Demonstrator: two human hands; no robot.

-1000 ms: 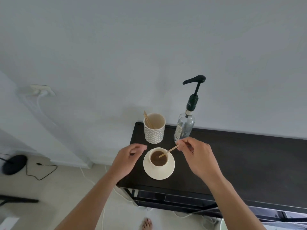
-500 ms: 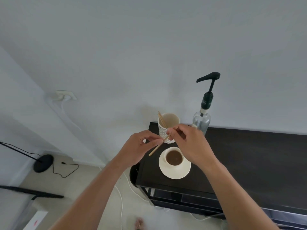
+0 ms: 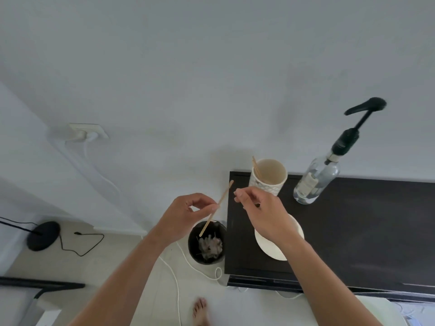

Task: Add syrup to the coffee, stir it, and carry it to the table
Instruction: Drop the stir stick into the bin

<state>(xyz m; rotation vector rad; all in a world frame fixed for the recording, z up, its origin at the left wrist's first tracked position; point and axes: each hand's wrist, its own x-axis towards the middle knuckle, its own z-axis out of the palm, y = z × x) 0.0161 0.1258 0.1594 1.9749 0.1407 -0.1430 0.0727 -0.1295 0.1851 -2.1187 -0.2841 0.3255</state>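
Note:
My left hand [image 3: 186, 217] pinches a thin wooden stir stick [image 3: 217, 206] and holds it slanted above a black waste bin [image 3: 207, 242] on the floor. Beside it, my right hand [image 3: 263, 214] hovers with fingertips pinched together and nothing in them, just off the stick's upper end. The right hand covers the coffee cup, so only the white saucer [image 3: 270, 248] shows on the dark cabinet top [image 3: 353, 231]. A clear syrup bottle [image 3: 316, 182] with a black pump stands at the back.
A patterned white cup [image 3: 268, 177] holding spare wooden sticks stands at the cabinet's back left corner. White cables trail over the floor by the bin. A wall socket [image 3: 87, 132] and a black lamp base [image 3: 42, 235] are to the left. My bare foot [image 3: 200, 311] is below.
The stick came out of the coffee and passed from my right hand to my left. Both hands moved left off the cabinet edge, and the view swung left to show the bin.

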